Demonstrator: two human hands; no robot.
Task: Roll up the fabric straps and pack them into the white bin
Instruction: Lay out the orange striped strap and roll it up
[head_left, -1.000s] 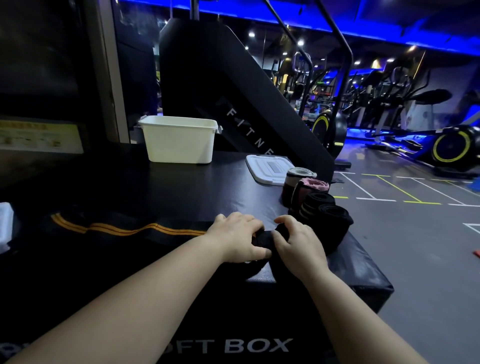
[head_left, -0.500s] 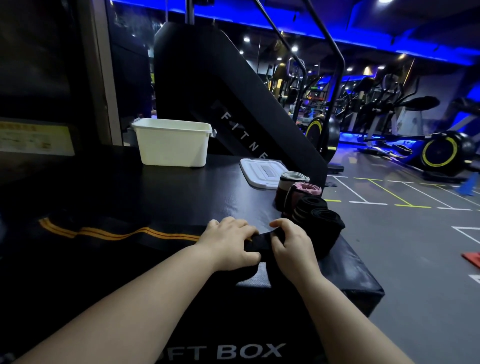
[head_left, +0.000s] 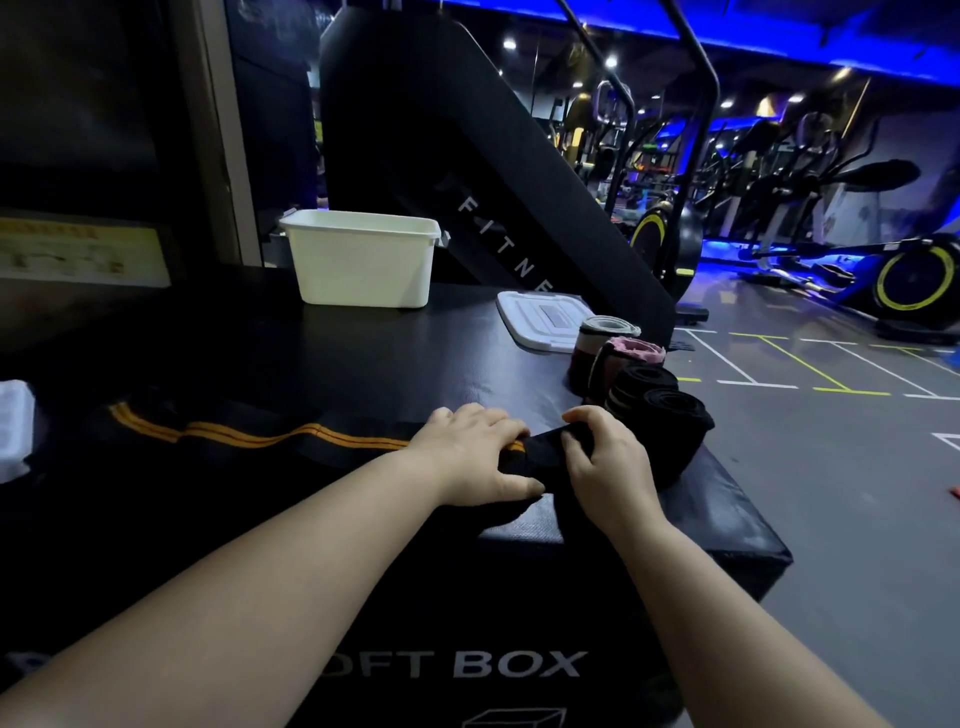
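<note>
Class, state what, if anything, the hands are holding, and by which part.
Both the left hand and right hand grip the orange-striped black strap at its rolled end; the rest trails leftward.

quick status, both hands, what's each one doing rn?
Left hand: grips the black strap at its rolled end.
Right hand: curled round the same roll, holding it.

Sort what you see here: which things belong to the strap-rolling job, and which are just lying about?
Job: orange-striped black strap, gripped by left hand and right hand; four rolled straps; white bin.
Lying about: bin lid; white object at the left edge; exercise bikes behind.
</note>
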